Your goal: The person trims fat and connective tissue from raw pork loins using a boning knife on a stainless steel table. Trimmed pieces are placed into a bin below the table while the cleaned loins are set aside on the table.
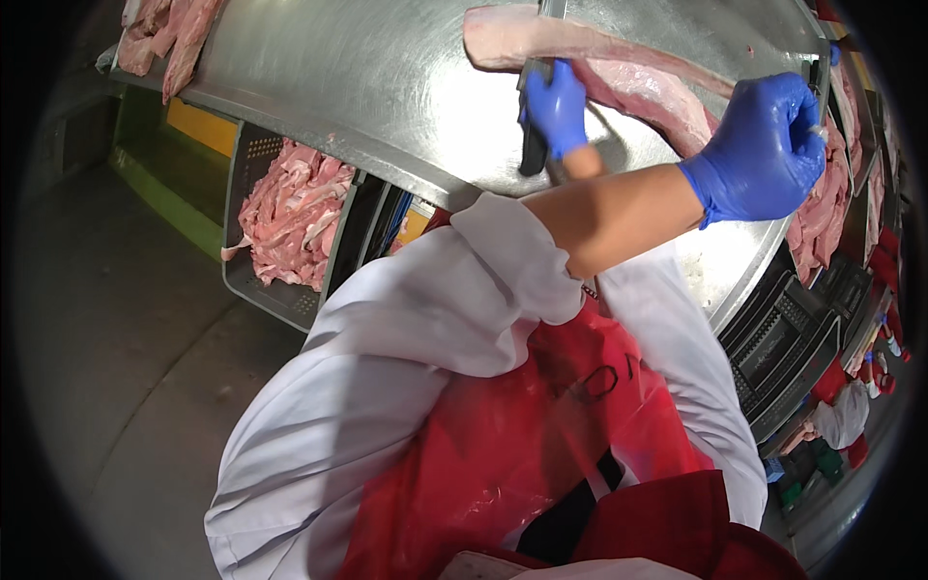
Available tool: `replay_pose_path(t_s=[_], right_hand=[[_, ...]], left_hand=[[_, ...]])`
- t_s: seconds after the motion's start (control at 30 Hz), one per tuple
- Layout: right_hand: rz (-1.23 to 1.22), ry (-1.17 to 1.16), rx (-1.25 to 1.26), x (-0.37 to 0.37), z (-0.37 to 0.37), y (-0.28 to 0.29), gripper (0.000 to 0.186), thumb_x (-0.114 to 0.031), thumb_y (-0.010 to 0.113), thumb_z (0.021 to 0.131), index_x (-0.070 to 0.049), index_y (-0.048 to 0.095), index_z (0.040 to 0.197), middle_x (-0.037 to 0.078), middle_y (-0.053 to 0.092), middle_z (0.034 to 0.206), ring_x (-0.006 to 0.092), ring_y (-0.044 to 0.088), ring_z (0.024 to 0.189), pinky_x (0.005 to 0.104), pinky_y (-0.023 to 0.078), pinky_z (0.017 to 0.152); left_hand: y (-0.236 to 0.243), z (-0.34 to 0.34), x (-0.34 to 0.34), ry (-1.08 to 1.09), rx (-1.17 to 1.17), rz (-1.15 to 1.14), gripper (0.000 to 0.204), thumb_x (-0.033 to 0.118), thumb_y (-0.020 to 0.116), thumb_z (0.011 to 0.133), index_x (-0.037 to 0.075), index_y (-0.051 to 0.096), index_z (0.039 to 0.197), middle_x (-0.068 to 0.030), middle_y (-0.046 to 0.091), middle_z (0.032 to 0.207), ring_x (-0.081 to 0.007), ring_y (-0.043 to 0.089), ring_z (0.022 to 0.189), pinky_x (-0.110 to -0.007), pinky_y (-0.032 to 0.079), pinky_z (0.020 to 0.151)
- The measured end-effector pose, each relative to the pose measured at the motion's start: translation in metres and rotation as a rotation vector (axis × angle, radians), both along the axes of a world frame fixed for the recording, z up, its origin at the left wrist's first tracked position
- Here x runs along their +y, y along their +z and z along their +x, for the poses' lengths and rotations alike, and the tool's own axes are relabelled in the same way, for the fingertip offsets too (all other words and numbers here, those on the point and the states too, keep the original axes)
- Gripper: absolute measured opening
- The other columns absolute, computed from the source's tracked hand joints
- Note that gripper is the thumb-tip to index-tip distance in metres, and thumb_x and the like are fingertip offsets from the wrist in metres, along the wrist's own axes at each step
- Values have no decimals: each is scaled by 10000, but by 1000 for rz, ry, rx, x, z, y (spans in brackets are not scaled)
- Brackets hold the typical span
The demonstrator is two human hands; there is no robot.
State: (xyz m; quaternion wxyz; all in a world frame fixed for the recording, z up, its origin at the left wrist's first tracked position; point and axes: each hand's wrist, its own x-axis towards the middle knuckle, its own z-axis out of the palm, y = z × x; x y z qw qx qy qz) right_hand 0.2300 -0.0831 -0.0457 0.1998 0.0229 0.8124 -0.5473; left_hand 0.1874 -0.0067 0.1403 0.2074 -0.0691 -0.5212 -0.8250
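So there's one grey crate [271, 302] tucked just off the tabletop's [348, 87] near edge, toward its left end, and it's loaded with pink meat trimmings [295, 217], way too jumbled to count. Some dark crates [783, 353] sit beyond the right edge, overlapping too much for a solid number. More pink meat [822, 213] is piled past that same edge, can't tell what's holding it. A few hanging meat pieces [174, 39] droop over the edge at the left corner.

Main thing up top: one long cut of meat [643, 87], lying toward the far side and running to the right edge, with a pale strip along it and a pinker part underneath. Two blue-gloved hands on it. The left hand [759, 159] is crossed over to the right, fingers curled tight on the strip's end, pale bit poking out. The right hand [558, 108] is wrapped round one black-handled knife [533, 155], beside the meat; can't make out the whole blade.
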Motion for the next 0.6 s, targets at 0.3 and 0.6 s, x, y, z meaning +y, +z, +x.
replay_pose_path(t_s=[0.3, 0.6], right_hand=[[63, -70, 119, -28, 12, -1, 754, -163, 534, 912, -216, 234, 1601, 168, 646, 718, 226, 634, 562, 370, 527, 552], [2, -82, 14, -72, 17, -1, 694, -171, 474, 977, -141, 160, 1595, 151, 636, 745, 254, 595, 499, 397, 548, 525]], left_hand=[[45, 3, -39, 2, 49, 144, 133, 28, 647, 804, -11, 528, 761, -130, 577, 631, -201, 590, 578, -346, 467, 550], [71, 15, -82, -71, 71, 120, 139, 8, 639, 807, -4, 515, 745, -133, 555, 612, -208, 562, 555, -360, 456, 550]])
